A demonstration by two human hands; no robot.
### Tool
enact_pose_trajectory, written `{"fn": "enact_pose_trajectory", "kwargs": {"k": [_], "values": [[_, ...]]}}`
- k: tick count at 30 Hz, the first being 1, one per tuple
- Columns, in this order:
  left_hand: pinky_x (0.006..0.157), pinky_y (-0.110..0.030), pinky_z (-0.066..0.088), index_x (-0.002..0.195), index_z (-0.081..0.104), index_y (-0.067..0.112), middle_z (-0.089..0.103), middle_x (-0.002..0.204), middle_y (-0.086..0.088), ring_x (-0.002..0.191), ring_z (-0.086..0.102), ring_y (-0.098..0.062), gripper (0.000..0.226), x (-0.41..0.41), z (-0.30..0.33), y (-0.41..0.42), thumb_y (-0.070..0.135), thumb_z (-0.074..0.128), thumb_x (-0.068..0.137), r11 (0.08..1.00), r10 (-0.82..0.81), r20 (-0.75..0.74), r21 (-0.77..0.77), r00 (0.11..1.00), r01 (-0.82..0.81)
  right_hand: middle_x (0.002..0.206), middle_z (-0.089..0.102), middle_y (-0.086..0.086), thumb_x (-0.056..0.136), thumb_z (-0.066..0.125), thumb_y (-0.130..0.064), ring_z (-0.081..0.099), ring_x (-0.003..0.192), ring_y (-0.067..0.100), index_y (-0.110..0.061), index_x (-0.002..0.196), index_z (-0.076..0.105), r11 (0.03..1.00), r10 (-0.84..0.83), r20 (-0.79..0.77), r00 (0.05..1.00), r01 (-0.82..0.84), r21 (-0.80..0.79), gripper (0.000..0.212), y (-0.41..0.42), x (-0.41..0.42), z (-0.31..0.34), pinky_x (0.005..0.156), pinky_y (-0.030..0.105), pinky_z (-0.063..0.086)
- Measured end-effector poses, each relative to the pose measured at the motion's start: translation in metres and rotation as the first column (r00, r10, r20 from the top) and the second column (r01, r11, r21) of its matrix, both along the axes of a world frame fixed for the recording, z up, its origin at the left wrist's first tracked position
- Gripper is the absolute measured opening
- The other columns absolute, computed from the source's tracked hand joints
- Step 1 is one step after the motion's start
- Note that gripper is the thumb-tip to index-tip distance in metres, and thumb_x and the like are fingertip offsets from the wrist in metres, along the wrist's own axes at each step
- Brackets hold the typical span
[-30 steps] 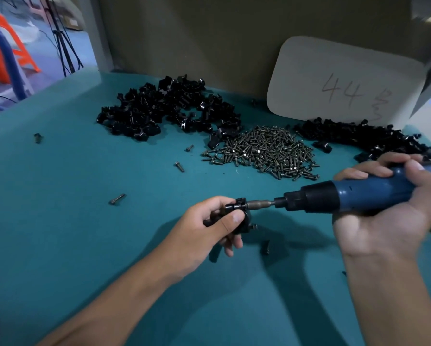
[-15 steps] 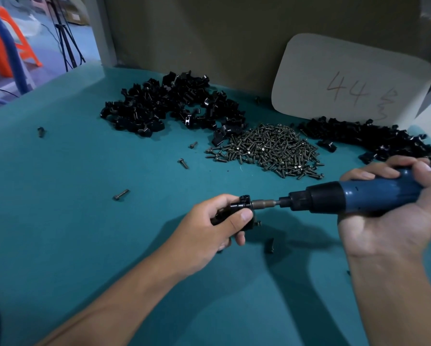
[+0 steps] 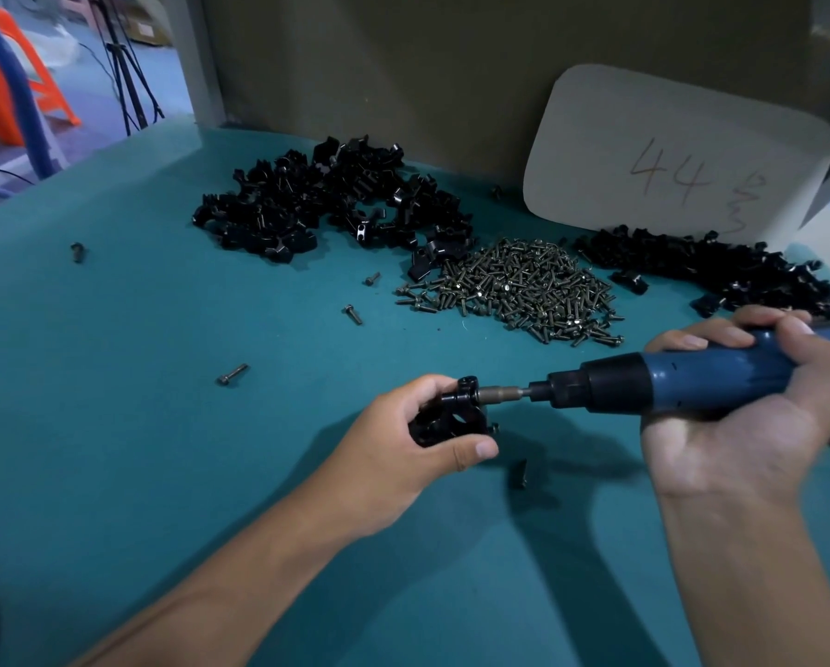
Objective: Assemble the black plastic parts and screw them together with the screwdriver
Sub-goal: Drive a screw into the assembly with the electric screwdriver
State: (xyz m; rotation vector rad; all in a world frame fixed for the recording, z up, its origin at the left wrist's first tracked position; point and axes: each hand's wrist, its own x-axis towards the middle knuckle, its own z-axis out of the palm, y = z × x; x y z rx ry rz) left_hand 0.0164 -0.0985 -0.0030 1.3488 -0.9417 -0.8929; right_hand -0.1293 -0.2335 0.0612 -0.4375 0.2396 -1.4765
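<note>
Clearly, the black plastic assembly (image 3: 444, 418) is held just above the teal counter (image 3: 163, 426), because the left hand (image 3: 403, 454) grips it with curled fingers and thumb and turns its upper screw hole sideways toward the tool. The right hand (image 3: 750, 402) is closed around the blue screwdriver (image 3: 668, 377) and keeps it level, so the bit meets the part straight. Behind lie the screw pile (image 3: 514, 291) and two heaps of black parts (image 3: 326, 204), probably for easy reach.

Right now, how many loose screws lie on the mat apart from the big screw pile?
5, possibly more hidden: one far left, one front-left, two near the pile's left edge, and one in shadow below the screwdriver.
</note>
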Motion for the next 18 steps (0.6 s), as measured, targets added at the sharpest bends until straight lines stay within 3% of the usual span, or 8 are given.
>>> {"fn": "enact_pose_trajectory", "kwargs": {"k": [5, 11, 18], "values": [[0.064, -0.011, 0.044, 0.106, 0.069, 0.024, 0.075, 0.091, 0.011, 0.071, 0.062, 0.002, 0.021, 0.0004, 0.0026, 0.0013, 0.02, 0.078, 0.088, 1.0, 0.001, 0.03, 0.031, 1.0, -0.001, 0.08, 0.057, -0.011, 0.095, 0.05, -0.015, 0.052, 0.064, 0.006, -0.025, 0.088, 0.055, 0.993, 0.113, 0.001, 0.994, -0.113, 0.022, 0.014, -0.0071, -0.0039, 0.0076, 0.063, 0.023, 0.044], [0.062, -0.012, 0.044, 0.105, 0.067, 0.024, 0.067, 0.074, 0.015, 0.066, 0.06, 0.0, 0.018, 0.0012, 0.003, 0.0021, 0.024, 0.077, 0.09, 0.999, -0.015, 0.057, 0.048, 0.998, 0.012, 0.079, 0.057, -0.01, 0.094, 0.051, -0.014, 0.052, 0.063, 0.006, -0.025, 0.087, 0.057, 0.994, 0.11, -0.065, 0.992, -0.108, 0.031, 0.014, -0.0105, -0.0059, 0.0102, 0.063, 0.023, 0.045], [0.054, -0.029, 0.039, 0.097, 0.064, 0.023, 0.067, 0.068, 0.002, 0.056, 0.047, -0.014, 0.023, 0.0018, 0.0066, 0.0018, 0.039, 0.074, 0.084, 0.994, -0.081, -0.024, 0.074, 0.996, 0.082, 0.087, 0.062, -0.011, 0.094, 0.054, -0.016, 0.054, 0.067, 0.006, -0.026, 0.093, 0.059, 0.988, 0.15, -0.096, 0.984, -0.151, -0.008, 0.011, -0.0074, -0.0083, 0.013, 0.066, 0.023, 0.045]]}}
